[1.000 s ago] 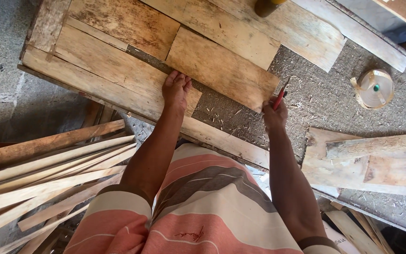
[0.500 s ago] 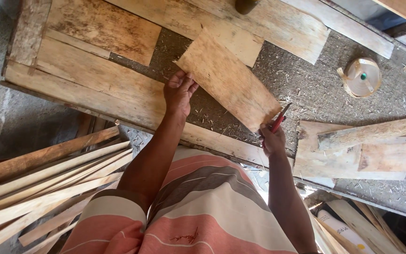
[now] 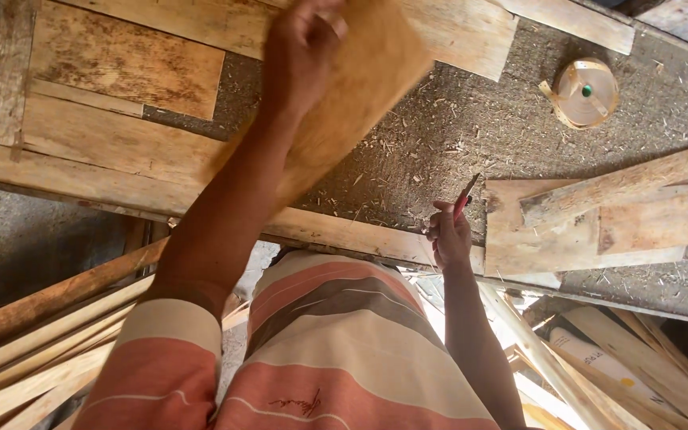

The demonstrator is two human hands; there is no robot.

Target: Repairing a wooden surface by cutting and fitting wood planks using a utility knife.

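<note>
Fingers of my left hand [image 3: 300, 48], top centre of the frame: curled tight over the upper edge of a thin wooden panel [image 3: 360, 87], which I hold lifted clear of the workbench [image 3: 439, 135].

Fingers of my right hand [image 3: 449, 235], centre right: closed around a red pencil [image 3: 463, 197], tip pointing up and away, held just above the bench's near edge rail [image 3: 344, 231].

Step in hand, by my judgement: panel raised off the bench for moving or turning. Next move likely calls for a steady one-handed grip and a flat place to set it down, pencil kept out of the way.

Panel: pale tan, flat, roughly rectangular, blurred, tilted toward me; grain not readable.

Also present: framed board assembly [image 3: 113, 103], upper left; tape roll [image 3: 584, 93], upper right; offcut boards [image 3: 599, 223], right; stacked laths [image 3: 33, 350], lower left.
</note>
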